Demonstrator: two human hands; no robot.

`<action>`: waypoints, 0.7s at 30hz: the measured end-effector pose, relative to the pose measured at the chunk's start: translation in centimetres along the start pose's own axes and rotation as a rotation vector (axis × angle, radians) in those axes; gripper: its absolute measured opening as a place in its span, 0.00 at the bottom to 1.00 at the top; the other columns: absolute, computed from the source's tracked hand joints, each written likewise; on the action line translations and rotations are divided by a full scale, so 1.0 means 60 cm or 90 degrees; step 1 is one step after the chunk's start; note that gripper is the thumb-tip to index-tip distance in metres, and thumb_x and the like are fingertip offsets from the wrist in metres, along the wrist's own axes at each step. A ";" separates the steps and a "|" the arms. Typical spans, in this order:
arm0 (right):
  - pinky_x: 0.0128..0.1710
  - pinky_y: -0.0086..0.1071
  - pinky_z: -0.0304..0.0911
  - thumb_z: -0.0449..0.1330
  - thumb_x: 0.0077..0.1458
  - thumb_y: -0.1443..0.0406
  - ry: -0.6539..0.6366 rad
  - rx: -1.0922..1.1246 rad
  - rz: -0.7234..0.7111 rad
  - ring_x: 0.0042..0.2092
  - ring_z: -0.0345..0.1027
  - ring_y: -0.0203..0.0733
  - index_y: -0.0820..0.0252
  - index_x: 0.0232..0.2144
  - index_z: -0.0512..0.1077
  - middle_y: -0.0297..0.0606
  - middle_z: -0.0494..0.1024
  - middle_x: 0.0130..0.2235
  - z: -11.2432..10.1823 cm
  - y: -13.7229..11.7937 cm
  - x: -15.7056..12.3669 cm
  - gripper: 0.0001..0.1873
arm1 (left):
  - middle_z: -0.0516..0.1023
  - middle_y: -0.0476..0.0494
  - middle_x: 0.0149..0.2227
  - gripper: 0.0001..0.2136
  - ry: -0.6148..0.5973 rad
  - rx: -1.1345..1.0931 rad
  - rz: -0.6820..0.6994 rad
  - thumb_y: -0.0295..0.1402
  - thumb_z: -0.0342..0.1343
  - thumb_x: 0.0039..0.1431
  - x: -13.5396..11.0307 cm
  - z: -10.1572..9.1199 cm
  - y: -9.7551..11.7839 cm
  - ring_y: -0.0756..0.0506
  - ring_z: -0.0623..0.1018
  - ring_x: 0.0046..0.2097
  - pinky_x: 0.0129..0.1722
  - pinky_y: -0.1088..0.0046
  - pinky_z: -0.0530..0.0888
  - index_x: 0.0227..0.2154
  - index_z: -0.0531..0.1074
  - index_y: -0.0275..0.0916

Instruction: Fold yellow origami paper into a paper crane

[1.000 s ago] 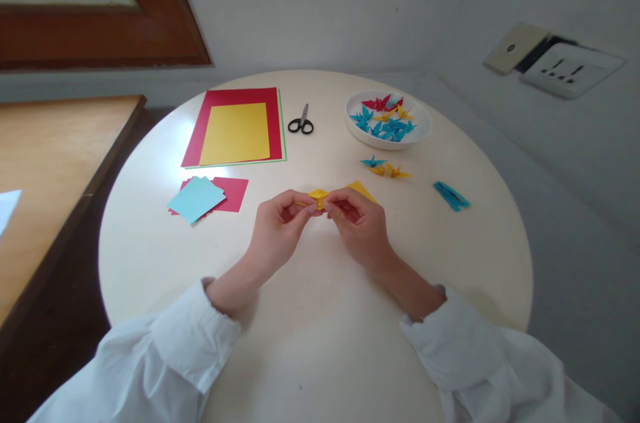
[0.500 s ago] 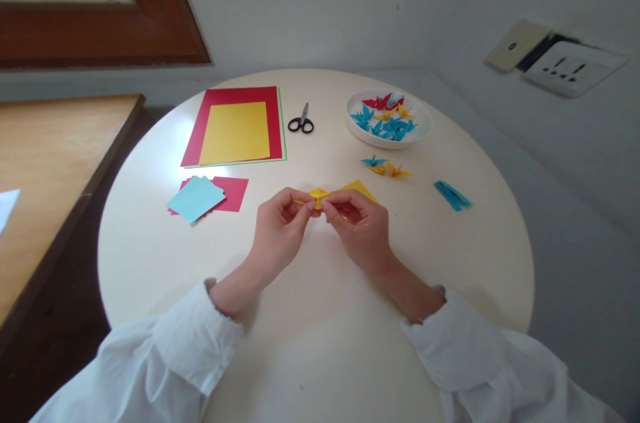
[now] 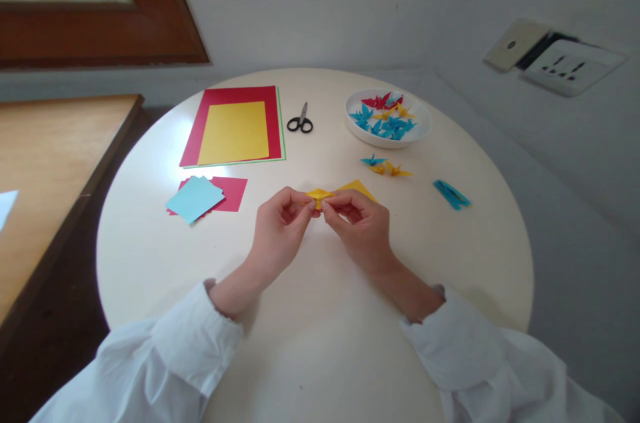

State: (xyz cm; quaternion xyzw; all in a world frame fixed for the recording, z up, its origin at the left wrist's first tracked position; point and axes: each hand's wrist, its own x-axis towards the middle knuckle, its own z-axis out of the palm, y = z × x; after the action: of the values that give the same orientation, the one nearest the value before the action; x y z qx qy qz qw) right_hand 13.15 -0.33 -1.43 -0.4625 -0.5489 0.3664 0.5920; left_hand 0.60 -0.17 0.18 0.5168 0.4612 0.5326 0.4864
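Note:
My left hand and my right hand meet over the middle of the white round table. Between them they pinch a small folded yellow paper, one side in each hand, thumbs toward me. Its lower parts are partly covered by my fingertips. Behind my right hand lies a flat yellow paper square, partly hidden by the fingers. Just beyond it rest a blue paper crane and two yellow paper cranes.
A white round dish of red, blue and yellow cranes stands at the back right. Blue paper strips lie right. Black-handled scissors lie at the back, beside large coloured sheets. Light blue squares overlap red squares at left.
Both hands keep their pinch on the folded yellow paper, which looks slightly more spread between the thumbs. The whole view has shifted very slightly; the other things lie as before.

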 end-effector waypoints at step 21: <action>0.31 0.29 0.70 0.61 0.46 0.69 -0.042 -0.008 -0.042 0.30 0.71 0.34 0.59 0.24 0.72 0.33 0.76 0.28 -0.003 0.001 -0.003 0.02 | 0.77 0.48 0.27 0.11 -0.026 0.001 -0.047 0.37 0.61 0.48 0.000 -0.002 0.009 0.49 0.77 0.30 0.31 0.73 0.73 0.33 0.70 0.37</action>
State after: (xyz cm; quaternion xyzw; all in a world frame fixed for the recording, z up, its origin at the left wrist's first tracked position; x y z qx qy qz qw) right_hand 13.32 -0.48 -1.55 -0.4354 -0.5853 0.3582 0.5827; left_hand 0.44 -0.20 0.71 0.5105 0.4707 0.5032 0.5144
